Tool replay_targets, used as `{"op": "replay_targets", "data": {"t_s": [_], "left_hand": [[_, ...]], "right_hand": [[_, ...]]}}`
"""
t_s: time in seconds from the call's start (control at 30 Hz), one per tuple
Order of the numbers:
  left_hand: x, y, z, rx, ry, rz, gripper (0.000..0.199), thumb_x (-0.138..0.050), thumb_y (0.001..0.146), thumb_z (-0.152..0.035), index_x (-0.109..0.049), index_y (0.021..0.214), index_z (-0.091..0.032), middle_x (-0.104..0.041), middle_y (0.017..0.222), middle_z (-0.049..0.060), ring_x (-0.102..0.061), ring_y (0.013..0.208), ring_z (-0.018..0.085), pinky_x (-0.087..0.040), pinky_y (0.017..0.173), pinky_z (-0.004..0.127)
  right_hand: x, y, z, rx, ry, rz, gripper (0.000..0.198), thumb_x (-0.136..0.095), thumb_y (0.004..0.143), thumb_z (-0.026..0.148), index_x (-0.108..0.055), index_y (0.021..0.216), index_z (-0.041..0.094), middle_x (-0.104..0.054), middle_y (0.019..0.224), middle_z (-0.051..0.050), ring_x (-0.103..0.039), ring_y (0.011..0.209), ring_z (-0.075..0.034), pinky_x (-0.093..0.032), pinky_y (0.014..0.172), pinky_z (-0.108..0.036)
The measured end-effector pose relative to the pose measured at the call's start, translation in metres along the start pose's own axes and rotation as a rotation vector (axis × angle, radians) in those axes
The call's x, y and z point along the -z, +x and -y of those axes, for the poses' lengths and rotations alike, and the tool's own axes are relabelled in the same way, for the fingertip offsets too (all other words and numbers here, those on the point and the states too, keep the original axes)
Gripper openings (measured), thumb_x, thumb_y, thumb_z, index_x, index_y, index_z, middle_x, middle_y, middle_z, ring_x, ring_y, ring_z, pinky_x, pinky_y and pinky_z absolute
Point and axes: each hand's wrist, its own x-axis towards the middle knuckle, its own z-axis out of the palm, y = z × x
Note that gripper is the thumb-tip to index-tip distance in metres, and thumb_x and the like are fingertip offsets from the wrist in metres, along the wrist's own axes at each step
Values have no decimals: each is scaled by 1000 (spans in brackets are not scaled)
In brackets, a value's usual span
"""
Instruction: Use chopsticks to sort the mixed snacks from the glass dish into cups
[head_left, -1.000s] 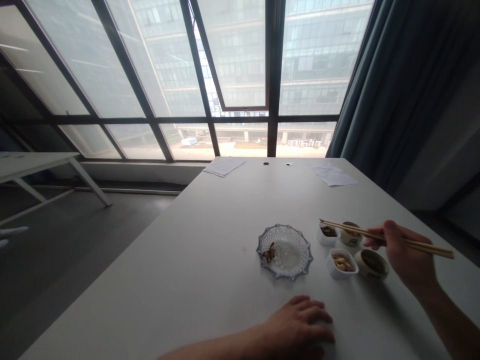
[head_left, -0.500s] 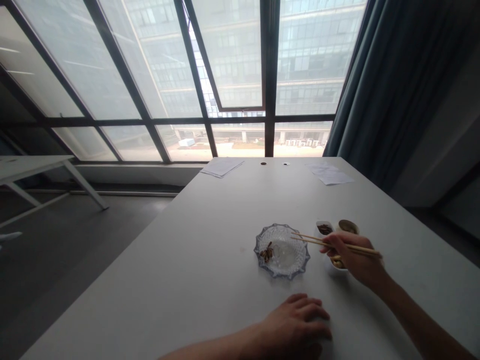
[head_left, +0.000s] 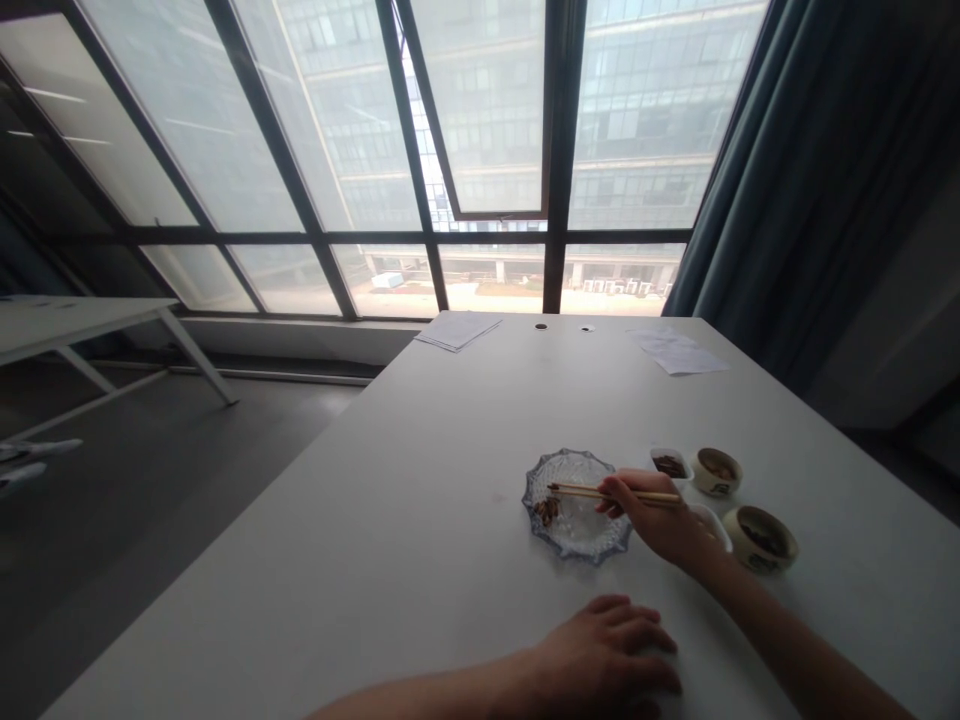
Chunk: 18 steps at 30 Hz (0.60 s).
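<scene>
**Chopsticks over the glass plate**

Right hand (head_left: pixel 664 525) has a closed grip on a pair of wooden chopsticks (head_left: pixel 600 492), held near level, tips pointing left over the cut-glass plate (head_left: pixel 600 545). Tips sit just above a small dark brown clump of food (head_left: pixel 545 510) on the plate's left side; contact can't be told. Left hand (head_left: pixel 607 660) lies flat on the white table (head_left: pixel 420 520), palm down, fingers spread, holding nothing, near the front edge and just in front of the plate.

To the right of the plate: a small white square dish (head_left: pixel 670 464) with dark bits, a round cup (head_left: pixel 717 471) beside it, another round cup (head_left: pixel 760 538) nearer. A fourth white dish (head_left: pixel 716 525) is mostly hidden behind the right hand.

Far end of the table: paper sheets (head_left: pixel 459 330) on the left, another sheet (head_left: pixel 679 352) on the right. Big windows behind, dark curtain (head_left: pixel 810 180) on the right.
</scene>
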Motion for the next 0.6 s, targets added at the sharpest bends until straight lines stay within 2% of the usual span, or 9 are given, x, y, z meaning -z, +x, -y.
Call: {"op": "replay_targets", "data": {"t_s": [0.17,0.37,0.6], "left_hand": [[-1,0,1,-5,6,-20,33,-46,100,-41,-59,125,-24,-58,143,4,-41,143,21,-22,123,39],[0,-1,2,-22,14,-15,33,-46,101,-42,-58,125,-24,-58,144,4,-40,144,20,-22,123,38],[-1,-1,2,-2,13,-13,32,-48,100,-41,-59,125,-25,-59,143,4,-42,143,21,-22,123,39]], "right_hand": [[-9,-1,-16,-65,91,-95,45,-56,93,62,-75,82,23,-78,77,-7,-76,70,-24,-62,65,-32],[-14,-4,-22,-136,163,-190,46,-58,91,64,-75,83,22,-79,76,-10,-77,69,-27,-64,63,-35],[-10,-4,-22,-163,200,-193,50,-63,85,68,-75,82,19,-79,74,-11,-78,68,-29,-65,66,-39]]}}
